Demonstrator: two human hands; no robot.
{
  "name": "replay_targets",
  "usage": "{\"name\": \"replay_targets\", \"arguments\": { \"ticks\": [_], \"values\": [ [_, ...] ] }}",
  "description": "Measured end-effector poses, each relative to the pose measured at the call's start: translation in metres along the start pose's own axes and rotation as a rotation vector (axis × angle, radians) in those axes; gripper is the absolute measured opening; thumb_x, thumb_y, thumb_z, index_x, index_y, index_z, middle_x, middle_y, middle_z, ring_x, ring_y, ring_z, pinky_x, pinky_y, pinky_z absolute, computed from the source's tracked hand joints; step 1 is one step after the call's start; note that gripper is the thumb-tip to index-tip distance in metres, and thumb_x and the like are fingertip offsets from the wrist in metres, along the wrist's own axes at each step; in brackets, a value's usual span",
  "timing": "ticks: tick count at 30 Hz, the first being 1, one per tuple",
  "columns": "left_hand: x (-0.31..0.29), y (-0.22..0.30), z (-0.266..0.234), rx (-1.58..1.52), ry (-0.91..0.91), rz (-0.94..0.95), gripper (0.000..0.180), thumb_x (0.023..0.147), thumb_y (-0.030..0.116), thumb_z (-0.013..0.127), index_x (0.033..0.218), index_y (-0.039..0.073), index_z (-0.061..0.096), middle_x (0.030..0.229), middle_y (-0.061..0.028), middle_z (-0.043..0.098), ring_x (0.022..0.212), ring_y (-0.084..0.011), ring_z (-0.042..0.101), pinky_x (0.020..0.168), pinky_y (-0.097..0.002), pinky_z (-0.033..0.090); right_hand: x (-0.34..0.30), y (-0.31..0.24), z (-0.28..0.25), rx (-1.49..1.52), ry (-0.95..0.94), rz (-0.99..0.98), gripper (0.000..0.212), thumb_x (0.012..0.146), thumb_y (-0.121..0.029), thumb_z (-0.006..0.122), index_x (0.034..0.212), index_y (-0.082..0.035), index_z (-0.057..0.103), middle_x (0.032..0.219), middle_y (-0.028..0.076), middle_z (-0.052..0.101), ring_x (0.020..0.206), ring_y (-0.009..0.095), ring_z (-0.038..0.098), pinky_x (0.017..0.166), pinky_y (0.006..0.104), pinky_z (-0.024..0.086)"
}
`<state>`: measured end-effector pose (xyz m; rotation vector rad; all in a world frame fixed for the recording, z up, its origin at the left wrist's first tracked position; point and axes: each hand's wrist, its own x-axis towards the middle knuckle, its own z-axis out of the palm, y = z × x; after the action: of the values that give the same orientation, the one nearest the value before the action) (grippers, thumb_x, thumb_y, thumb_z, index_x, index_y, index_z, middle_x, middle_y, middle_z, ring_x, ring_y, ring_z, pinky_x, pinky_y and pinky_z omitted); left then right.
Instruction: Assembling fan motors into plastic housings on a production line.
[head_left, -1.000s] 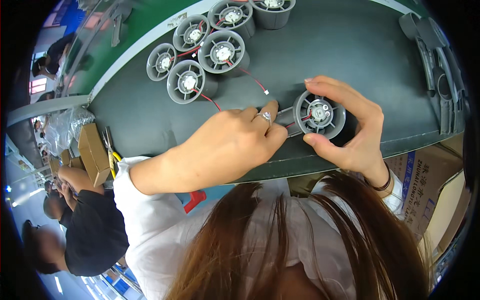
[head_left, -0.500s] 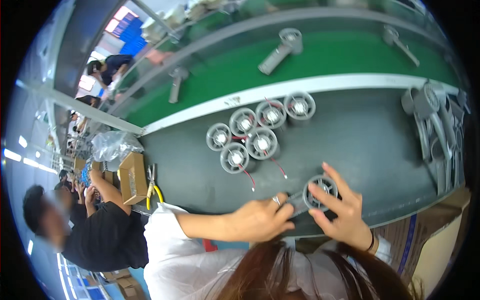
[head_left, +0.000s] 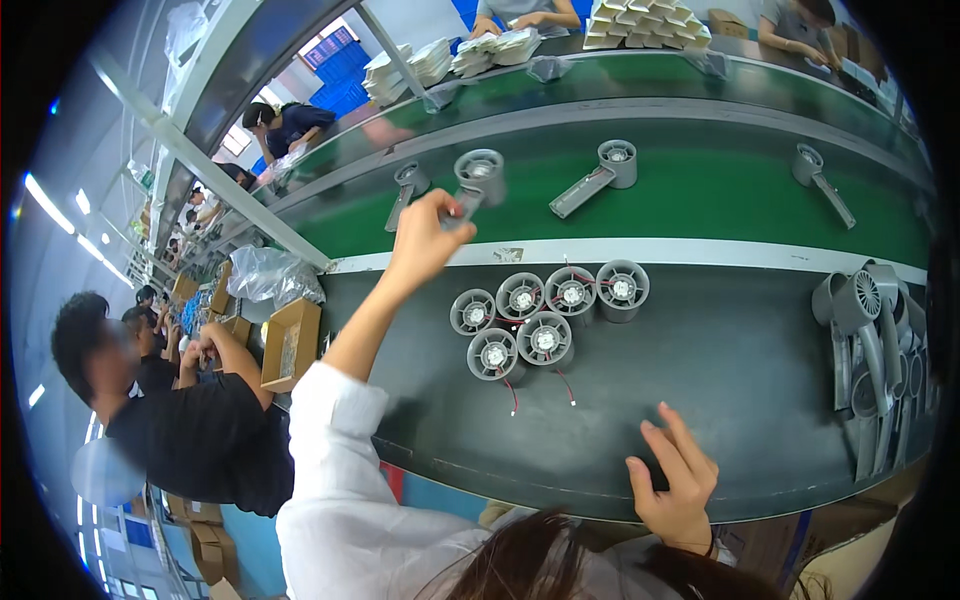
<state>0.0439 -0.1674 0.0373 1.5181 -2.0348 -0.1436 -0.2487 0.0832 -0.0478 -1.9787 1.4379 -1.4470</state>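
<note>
Left hand grips grey housing over near edge of green belt | seems light, stiff — hold by handle | right hand spread, empty — near table front edge

No lettering, number or sign can be read across this workshop bench. Just off centre toward one o'clock, a worn, pale, rectangular patch with dark blotches marks the long, straight white rail edging the bench, its marking too small to make out. Near three o'clock, a faint little smudge on the same rail is equally illegible. Between seven and eight o'clock, the brown, box-shaped cardboard cartons sit too far off for any print to show.
</note>
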Motion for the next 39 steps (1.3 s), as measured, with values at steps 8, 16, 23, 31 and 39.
{"name": "replay_targets", "arguments": {
  "ticks": [8,16,23,31,39],
  "values": [
    [0.078,-0.171,0.053,0.207,0.312,-0.266,0.029,0.061,0.014,0.071,0.084,0.0,0.06,0.079,-0.0217,0.065,0.081,-0.0382,0.063,0.074,-0.0423,0.048,0.0,-0.002,0.003,-0.027,-0.022,-0.003,0.025,0.066,-0.002,0.067,0.089,0.005,0.065,0.108,0.022,0.063,0.076,0.03,0.065,0.066,0.0326,0.051],
    [0.07,-0.212,-0.014,0.175,0.706,-0.452,0.037,0.064,0.02,0.073,0.095,0.002,0.061,0.085,-0.0207,0.065,0.085,-0.0379,0.063,0.076,-0.0431,0.05,-0.003,-0.003,0.012,-0.09,-0.001,0.043,0.024,0.068,-0.001,0.066,0.091,0.007,0.064,0.105,0.021,0.064,0.074,0.026,0.066,0.067,0.0309,0.052],
    [0.048,-0.366,-0.025,0.065,0.692,-0.746,0.038,0.062,0.02,0.072,0.095,0.002,0.066,0.095,-0.0184,0.066,0.092,-0.0341,0.063,0.085,-0.0382,0.048,0.001,0.0,0.02,-0.17,0.014,0.091,0.023,0.068,-0.001,0.066,0.09,0.007,0.064,0.104,0.021,0.064,0.068,0.024,0.066,0.063,0.0288,0.053],
    [0.067,-0.391,-0.001,-0.251,0.827,-0.842,0.063,0.07,0.023,0.078,0.121,-0.001,0.05,0.126,-0.0217,0.051,0.113,-0.0362,0.052,0.096,-0.0394,0.041,0.006,0.0,0.019,-0.213,0.073,0.171,0.022,0.07,0.002,0.064,0.092,0.006,0.064,0.105,0.02,0.064,0.069,0.023,0.065,0.065,0.0285,0.053],
    [0.078,-0.3,-0.009,0.369,0.809,-0.45,0.059,0.075,0.023,0.072,0.125,0.001,0.047,0.143,-0.0248,0.031,0.127,-0.0393,0.033,0.104,-0.0481,0.028,0.015,0.003,0.002,-0.293,0.164,0.158,0.025,0.073,0.002,0.063,0.098,0.006,0.062,0.115,0.02,0.06,0.088,0.027,0.064,0.078,0.032,0.051]
  ]
}}
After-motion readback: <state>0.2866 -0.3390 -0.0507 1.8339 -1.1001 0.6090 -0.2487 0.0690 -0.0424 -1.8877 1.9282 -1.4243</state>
